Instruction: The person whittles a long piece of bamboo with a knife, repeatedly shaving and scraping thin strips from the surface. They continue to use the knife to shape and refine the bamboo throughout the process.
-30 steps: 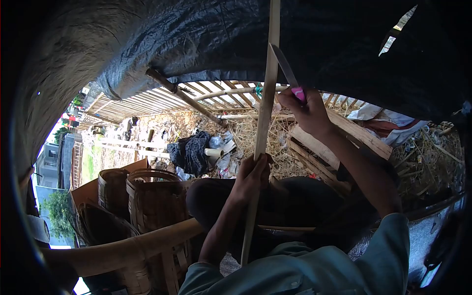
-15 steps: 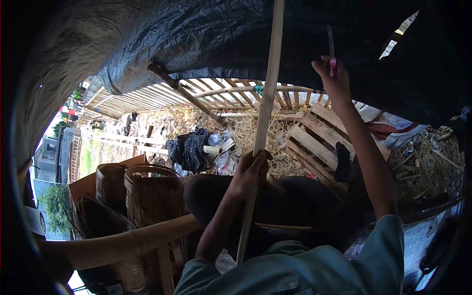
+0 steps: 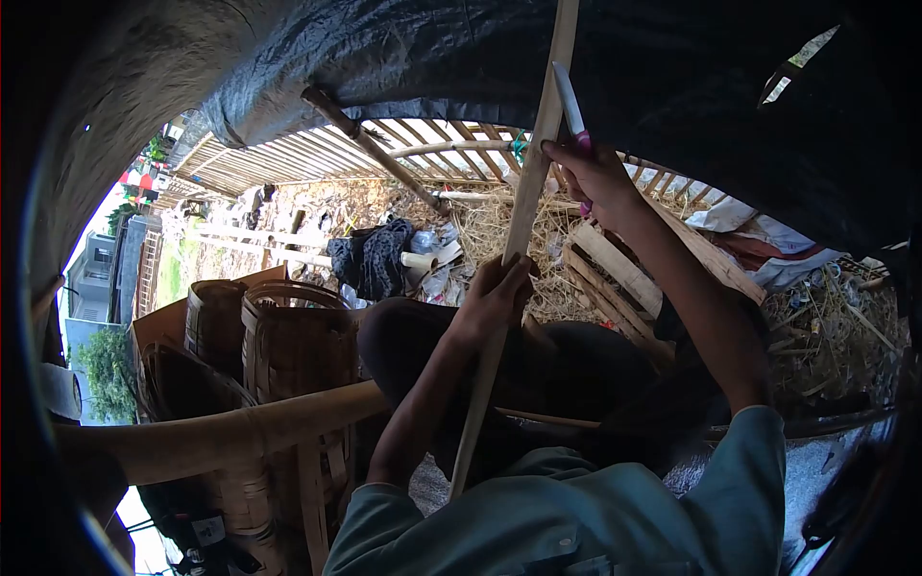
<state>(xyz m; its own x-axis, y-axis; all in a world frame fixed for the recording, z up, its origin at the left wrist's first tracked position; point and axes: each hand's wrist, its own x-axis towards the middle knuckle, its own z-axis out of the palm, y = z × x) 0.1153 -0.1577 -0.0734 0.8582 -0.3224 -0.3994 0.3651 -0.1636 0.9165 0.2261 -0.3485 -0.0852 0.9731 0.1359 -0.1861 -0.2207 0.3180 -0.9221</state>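
A long, pale bamboo strip (image 3: 528,200) runs from the top of the view down across my lap, leaning slightly to the right at its upper end. My left hand (image 3: 490,300) is closed around it at about mid-length. Higher up, my right hand (image 3: 600,182) grips a knife (image 3: 570,101) by its pink handle. The blade points up and a little left, its tip overlapping the strip's right edge in this view. My right thumb lies right at the edge of the strip, below the blade.
Woven bamboo baskets (image 3: 303,350) stand at the left, behind a thick bamboo pole (image 3: 240,432). Wooden slats (image 3: 619,269) lie on the straw ahead, near a dark patterned cloth (image 3: 375,261). A slatted bamboo fence (image 3: 288,171) and black plastic sheeting (image 3: 461,58) are beyond.
My right hand has brought the knife down and left, from out in the air to the strip. My left hand keeps its hold on the strip, now slightly lower on it.
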